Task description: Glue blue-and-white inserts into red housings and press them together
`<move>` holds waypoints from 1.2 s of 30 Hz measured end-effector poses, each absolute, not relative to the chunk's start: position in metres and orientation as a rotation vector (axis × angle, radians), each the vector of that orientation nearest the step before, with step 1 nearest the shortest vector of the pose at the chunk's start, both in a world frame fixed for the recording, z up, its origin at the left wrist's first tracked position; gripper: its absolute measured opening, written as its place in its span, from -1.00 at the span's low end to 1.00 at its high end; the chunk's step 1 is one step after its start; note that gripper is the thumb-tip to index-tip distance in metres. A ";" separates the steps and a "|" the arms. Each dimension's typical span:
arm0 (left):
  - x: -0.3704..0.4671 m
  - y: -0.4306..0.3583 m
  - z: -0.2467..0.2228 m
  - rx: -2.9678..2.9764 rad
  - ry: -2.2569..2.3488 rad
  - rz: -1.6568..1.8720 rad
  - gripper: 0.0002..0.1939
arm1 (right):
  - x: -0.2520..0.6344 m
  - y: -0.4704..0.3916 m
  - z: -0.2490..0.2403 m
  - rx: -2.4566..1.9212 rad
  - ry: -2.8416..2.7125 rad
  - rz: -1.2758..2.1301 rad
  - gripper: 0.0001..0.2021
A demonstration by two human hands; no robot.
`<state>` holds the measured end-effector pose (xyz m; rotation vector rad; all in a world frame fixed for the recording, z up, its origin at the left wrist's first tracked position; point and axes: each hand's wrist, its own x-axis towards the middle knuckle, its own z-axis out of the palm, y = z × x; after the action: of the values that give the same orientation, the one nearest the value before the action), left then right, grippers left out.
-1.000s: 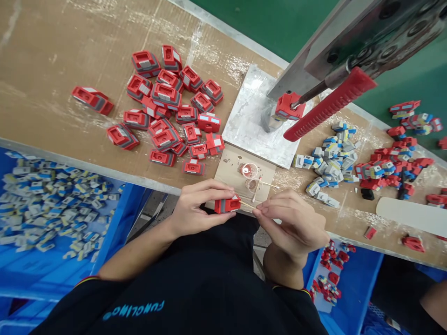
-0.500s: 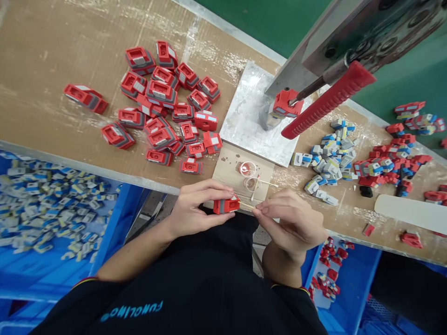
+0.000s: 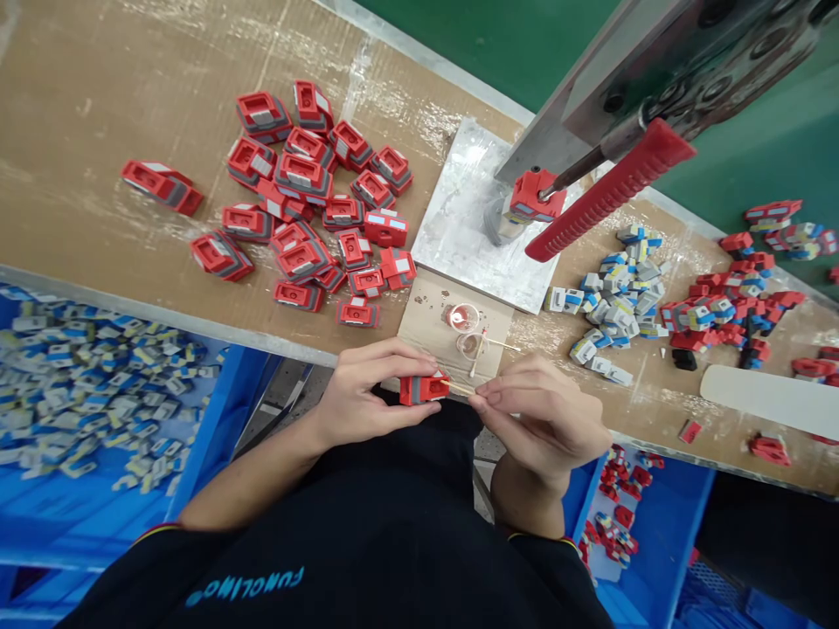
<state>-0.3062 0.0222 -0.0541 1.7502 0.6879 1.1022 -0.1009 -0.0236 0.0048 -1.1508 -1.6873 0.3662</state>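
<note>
A: Where is the piece being handled?

B: The small red-and-grey plastic toy-vehicle part (image 3: 419, 390) sits between the thumb and fingers of the left hand (image 3: 367, 384), on the person's side of the flat silvery metal plate (image 3: 452, 236), by the near edge of the brown tabletop (image 3: 79, 131).

A: So that hand is grasping it. What about the other one?

B: The right hand (image 3: 551, 411) pinches a thin pale stick (image 3: 461, 388) in its fingertips, also on the person's side of the plate. The part lies just left of those fingertips, apart from them.

A: Does the stick touch it?

B: Its tip reaches the part's right end; whether it presses on the surface, I can't tell.

A: And around the plate?

B: Just on its near side, two small round clear plastic cups (image 3: 462, 316) stand on a beige cardboard sheet (image 3: 426, 328). Left of the plate is a loose heap of red-and-grey plastic vehicle bodies (image 3: 303, 177); right of it, a cluster of grey, blue and yellow plastic pieces (image 3: 620, 313). A ribbed red lever handle (image 3: 609, 192) slants above the plate's right side.
</note>
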 end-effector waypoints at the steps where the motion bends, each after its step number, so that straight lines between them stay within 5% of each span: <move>1: -0.307 0.022 -0.054 1.753 0.689 1.103 -0.70 | -0.100 -0.024 0.005 -1.151 -1.694 0.370 -0.80; 36: -0.308 0.021 -0.050 1.793 0.688 1.083 -0.70 | -0.092 -0.028 0.005 -1.141 -1.713 0.419 -0.79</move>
<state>-0.3076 0.0214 -0.0495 1.7929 0.6876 1.0826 -0.0920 -0.0281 0.0052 -1.1414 -1.7133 0.4190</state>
